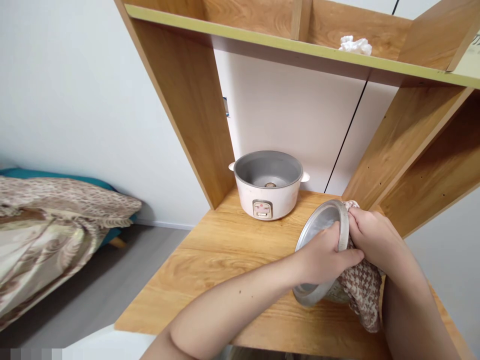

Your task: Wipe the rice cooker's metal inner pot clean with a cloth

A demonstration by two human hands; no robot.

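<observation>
My left hand grips the rim of a round metal inner pot, tilted on its side above the wooden desk. My right hand presses a brown-and-white checked cloth against the pot's outside, fingers closed on it. The cloth hangs down below the pot. Behind them, at the back of the desk, stands a white rice cooker body with no pot inside, its grey inside showing.
A wooden shelf runs above the desk, with a crumpled white tissue on it. Slanted wooden side panels frame the desk. A bed with a patterned blanket lies at the left, over grey floor.
</observation>
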